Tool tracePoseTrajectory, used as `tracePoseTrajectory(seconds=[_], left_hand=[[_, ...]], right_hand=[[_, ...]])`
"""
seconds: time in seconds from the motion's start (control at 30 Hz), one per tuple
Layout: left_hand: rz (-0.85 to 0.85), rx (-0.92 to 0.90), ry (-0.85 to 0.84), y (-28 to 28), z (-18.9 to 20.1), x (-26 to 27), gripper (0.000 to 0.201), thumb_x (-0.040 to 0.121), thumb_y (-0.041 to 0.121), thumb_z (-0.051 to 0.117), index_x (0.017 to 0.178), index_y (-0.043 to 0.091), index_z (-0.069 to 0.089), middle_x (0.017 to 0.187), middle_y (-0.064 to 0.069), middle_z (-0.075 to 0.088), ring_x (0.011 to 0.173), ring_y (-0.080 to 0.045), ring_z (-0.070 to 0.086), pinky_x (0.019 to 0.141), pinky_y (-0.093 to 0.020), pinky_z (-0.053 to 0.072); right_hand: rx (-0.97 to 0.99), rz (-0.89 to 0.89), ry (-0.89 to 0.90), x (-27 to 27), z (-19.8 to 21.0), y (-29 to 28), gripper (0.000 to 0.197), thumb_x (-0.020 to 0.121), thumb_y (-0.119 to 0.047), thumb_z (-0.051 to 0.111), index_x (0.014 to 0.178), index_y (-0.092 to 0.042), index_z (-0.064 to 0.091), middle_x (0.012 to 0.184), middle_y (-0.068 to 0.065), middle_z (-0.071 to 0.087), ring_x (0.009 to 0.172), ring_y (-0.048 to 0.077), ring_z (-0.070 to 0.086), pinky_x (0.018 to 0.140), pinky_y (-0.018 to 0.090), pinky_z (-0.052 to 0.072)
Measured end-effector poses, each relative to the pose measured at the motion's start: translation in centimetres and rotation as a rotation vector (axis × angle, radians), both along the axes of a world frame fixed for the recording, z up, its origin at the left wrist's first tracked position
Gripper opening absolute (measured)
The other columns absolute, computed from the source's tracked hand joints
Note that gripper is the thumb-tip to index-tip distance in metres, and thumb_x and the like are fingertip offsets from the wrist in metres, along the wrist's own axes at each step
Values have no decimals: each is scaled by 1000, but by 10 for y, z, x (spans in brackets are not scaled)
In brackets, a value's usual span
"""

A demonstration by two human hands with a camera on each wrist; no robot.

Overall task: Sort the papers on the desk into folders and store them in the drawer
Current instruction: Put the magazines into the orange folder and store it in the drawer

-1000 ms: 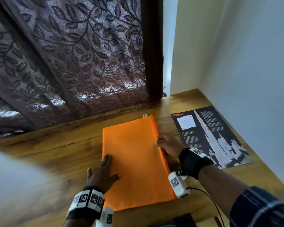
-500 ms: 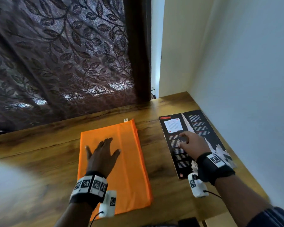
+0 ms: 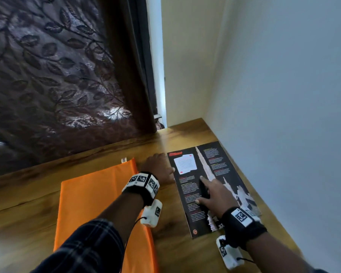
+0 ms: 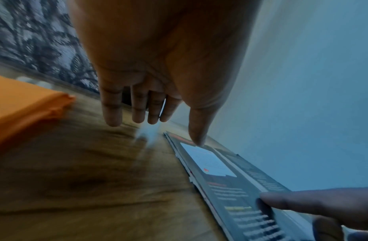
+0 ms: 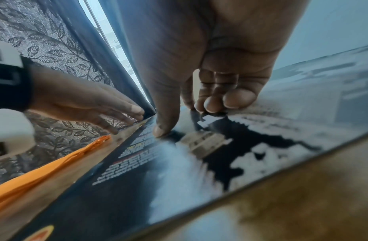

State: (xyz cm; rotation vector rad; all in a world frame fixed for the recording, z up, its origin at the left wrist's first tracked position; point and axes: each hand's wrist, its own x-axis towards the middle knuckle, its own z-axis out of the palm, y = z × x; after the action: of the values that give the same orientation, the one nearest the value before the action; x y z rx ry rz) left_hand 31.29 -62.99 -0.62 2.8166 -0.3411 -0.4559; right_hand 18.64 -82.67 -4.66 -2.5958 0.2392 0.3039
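An orange zip folder (image 3: 98, 203) lies flat on the wooden desk (image 3: 28, 209). To its right, by the wall, lies a black printed paper (image 3: 215, 166) with a white tower picture; the left wrist view shows stacked sheet edges under the paper (image 4: 209, 163). My left hand (image 3: 158, 166) reaches across the folder's top corner to the paper's upper left edge, with its fingers (image 4: 137, 112) straight and holding nothing. My right hand (image 3: 211, 194) rests on the middle of the paper (image 5: 178, 171), thumb and fingertips (image 5: 230, 101) pressing down on it.
A dark leaf-patterned curtain (image 3: 47, 75) hangs along the desk's back edge. A pale wall (image 3: 283, 115) runs close beside the paper on the right. Bare wood shows between folder and paper.
My left hand has come off the orange folder and moved right to the paper's upper left edge. My right hand stays on the paper, shifted a little toward me.
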Motion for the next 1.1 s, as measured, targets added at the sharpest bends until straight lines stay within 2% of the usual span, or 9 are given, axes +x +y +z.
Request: tracePoseTrajectory(seconds=[0.2,0.33,0.47,0.53,0.67,0.83,0.97,1.03,1.1], left_hand=[[21,-6,-22,-27,-23,35,50,82,49,68,116,18,52,128,-11,53,118,-34,51,93,-47,50],[76,-45,2,-34,-26,51,55,72,57,72,109,20,57,120,-8,61,108,-30,59,87,-43,54],[114,-142,120,-37,-27,58,54,79,50,74,117,16,55,115,-5,66,100,-26,63,80,-34,52],[150,-245,168,-39,-30,58,58,80,44,76,123,15,51,117,-5,67,101,-25,65,87,-38,55],[323,-529,227,-39,-41,51,99,72,25,85,147,9,21,133,-11,59,116,-29,61,96,-46,54],[495,-622,157,-36,-37,33,64,75,14,81,122,9,38,105,-7,64,91,-27,66,78,-40,57],[528,-867,340,-38,-42,14,43,72,29,72,110,13,60,108,-11,73,93,-31,71,86,-52,57],[434,-935,396,-42,-51,0,17,76,23,65,92,21,71,105,-8,76,94,-31,72,89,-57,56],[359,-951,394,-45,-55,-17,21,77,17,63,89,31,74,108,-3,76,98,-28,72,93,-55,54]], right_hand=[[27,9,-11,0,-6,-4,85,83,-48,71,154,-31,26,127,-4,50,116,12,53,98,30,49],[40,9,-5,0,-8,-6,86,84,-49,70,154,-31,25,126,-4,49,115,13,52,96,31,49],[39,13,-10,-1,-8,-6,85,85,-50,69,155,-32,24,124,-4,48,115,13,52,94,32,50],[37,16,-10,-1,-9,-6,85,85,-50,68,155,-32,24,124,-4,48,114,13,52,93,31,51],[45,16,-18,-1,-9,-6,85,84,-50,69,154,-33,24,124,-6,48,112,12,53,92,31,51],[46,11,-16,-2,-7,-5,85,84,-49,70,155,-32,25,124,-5,48,113,12,52,94,29,50],[53,8,-24,-3,-5,-6,85,84,-49,70,155,-31,25,124,-4,49,113,12,51,94,27,48],[54,14,-24,-3,-5,-6,85,84,-49,69,155,-30,26,126,-4,48,114,12,51,94,26,47],[44,13,-34,-5,-5,-6,83,85,-48,69,154,-31,26,127,-3,48,114,13,52,94,27,47]])
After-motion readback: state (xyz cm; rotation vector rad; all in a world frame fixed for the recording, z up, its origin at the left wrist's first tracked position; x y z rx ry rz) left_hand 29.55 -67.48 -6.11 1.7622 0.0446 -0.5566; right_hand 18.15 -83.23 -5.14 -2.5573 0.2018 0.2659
